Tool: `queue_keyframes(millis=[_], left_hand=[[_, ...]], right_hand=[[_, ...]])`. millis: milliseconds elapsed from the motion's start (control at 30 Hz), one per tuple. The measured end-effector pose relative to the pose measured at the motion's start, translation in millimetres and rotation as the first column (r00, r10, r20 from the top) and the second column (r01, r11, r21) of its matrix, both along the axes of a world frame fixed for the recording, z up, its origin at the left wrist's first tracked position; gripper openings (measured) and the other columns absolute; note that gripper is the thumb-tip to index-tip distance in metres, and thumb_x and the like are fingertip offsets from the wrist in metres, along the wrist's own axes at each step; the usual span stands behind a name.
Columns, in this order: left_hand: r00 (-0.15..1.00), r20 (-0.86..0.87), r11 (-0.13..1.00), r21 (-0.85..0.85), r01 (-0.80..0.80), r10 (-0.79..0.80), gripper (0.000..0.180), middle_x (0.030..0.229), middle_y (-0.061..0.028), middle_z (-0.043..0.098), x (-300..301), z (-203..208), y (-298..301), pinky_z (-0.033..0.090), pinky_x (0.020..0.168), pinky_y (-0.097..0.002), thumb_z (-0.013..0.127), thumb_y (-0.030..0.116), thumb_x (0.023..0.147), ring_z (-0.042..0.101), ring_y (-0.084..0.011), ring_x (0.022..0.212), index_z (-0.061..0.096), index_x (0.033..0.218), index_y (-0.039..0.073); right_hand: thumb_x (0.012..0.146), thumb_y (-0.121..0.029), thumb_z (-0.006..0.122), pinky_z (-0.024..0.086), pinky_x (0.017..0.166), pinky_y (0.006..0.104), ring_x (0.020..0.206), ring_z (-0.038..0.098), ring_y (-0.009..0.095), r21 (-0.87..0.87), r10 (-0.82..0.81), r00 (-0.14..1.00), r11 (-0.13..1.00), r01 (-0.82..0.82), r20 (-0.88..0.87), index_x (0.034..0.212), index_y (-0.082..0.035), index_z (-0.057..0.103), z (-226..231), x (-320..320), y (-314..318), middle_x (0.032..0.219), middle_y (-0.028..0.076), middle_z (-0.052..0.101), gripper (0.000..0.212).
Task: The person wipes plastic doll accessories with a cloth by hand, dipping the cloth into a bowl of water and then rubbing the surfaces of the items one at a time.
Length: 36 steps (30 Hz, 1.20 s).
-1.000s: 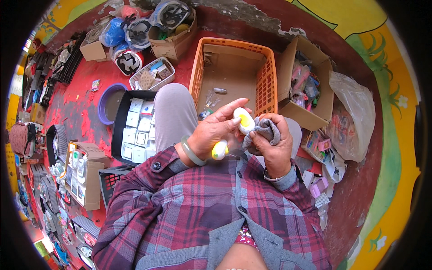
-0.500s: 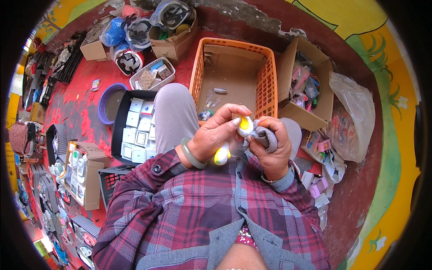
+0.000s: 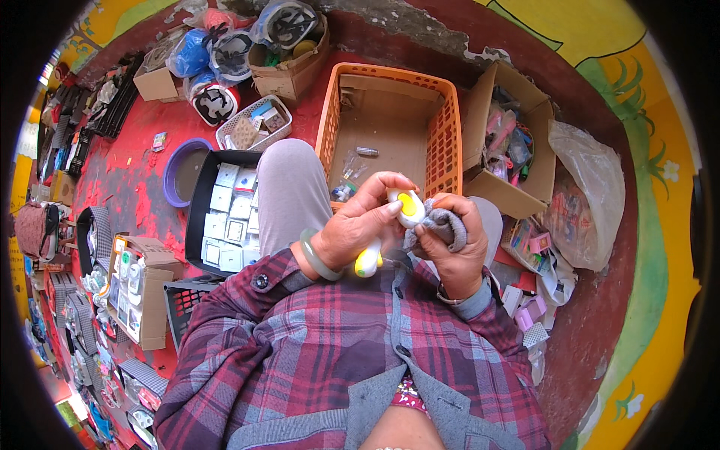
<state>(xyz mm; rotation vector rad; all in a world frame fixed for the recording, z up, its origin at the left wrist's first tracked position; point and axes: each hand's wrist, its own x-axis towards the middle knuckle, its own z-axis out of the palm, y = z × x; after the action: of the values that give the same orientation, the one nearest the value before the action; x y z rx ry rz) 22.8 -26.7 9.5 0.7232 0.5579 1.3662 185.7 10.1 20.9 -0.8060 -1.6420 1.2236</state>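
Observation:
My left hand [image 3: 351, 231], with a pale bangle at its wrist, pinches a small white and yellow egg-like piece [image 3: 407, 205] between thumb and fingers. A second white and yellow piece [image 3: 367, 261] shows just below that hand; how it is held or joined is hidden. Facing it, my right hand [image 3: 459, 251] is closed on a bunched grey cloth [image 3: 448, 227], which touches the right side of the upper piece. Both hands are close together above my lap, in front of my plaid shirt.
Beyond my hands stands an orange plastic basket [image 3: 324, 124] with a few small items. A cardboard box [image 3: 517, 193] of mixed goods is at its right. To my left are a black tray [image 3: 196, 225] of small white boxes, a purple basin [image 3: 171, 176] and a white basket [image 3: 281, 135].
The upper white and yellow piece has turned so more of its yellow face shows. The lower piece has swung slightly left, and the grey cloth has shifted a little against the upper one.

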Motion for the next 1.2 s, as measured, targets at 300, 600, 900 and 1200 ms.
queue_keyframes(millis=[300,600,900,1200], left_hand=[[0.997,0.076,1.0,-0.022,0.009,-0.007,0.022,0.118,-0.0099,0.043,-0.1,0.4,1.2,0.045,0.048,-0.0182,0.04,0.013,0.094,0.051,-0.0102,0.071,0.042,0.116,0.009],[0.968,0.249,0.985,-0.164,0.052,-0.01,0.037,0.115,-0.0127,0.049,1.1,7.2,2.2,0.046,0.046,-0.0196,0.049,0.011,0.091,0.054,-0.0116,0.07,0.038,0.125,0.006],[0.956,0.286,0.983,-0.141,0.114,-0.069,0.042,0.104,-0.0103,0.053,-5.9,-10.4,6.0,0.047,0.043,-0.0209,0.046,0.024,0.093,0.055,-0.0128,0.062,0.033,0.128,0.005],[0.972,-0.029,0.972,-0.047,0.23,-0.232,0.041,0.089,-0.0075,0.053,11.5,-6.8,-2.2,0.042,0.043,-0.0203,0.043,0.031,0.094,0.053,-0.012,0.057,0.033,0.127,0.008]], right_hand=[[0.069,0.004,0.07,0.044,0.074,0.0232,0.084,0.054,0.013,0.098,0.019,0.999,0.995,-0.022,0.032,0.096,-0.004,0.052,0.9,-0.8,1.8,0.095,0.007,0.056,0.033],[0.076,0.001,0.068,0.047,0.072,0.0199,0.084,0.054,0.008,-0.344,0.027,0.971,0.932,-0.111,-0.239,0.103,-0.005,0.05,0.0,2.4,3.7,0.099,0.003,0.055,0.032],[0.082,-0.006,0.064,0.048,0.077,0.0242,0.093,0.056,0.013,-0.277,0.048,0.951,0.951,-0.137,-0.305,0.115,-0.006,0.043,15.8,8.1,18.4,0.109,0.009,0.055,0.039],[0.082,-0.015,0.066,0.045,0.079,0.0248,0.092,0.056,0.015,0.008,0.081,0.996,0.997,-0.082,0.019,0.106,-0.004,0.05,-0.6,-9.1,18.7,0.102,0.01,0.059,0.03]])
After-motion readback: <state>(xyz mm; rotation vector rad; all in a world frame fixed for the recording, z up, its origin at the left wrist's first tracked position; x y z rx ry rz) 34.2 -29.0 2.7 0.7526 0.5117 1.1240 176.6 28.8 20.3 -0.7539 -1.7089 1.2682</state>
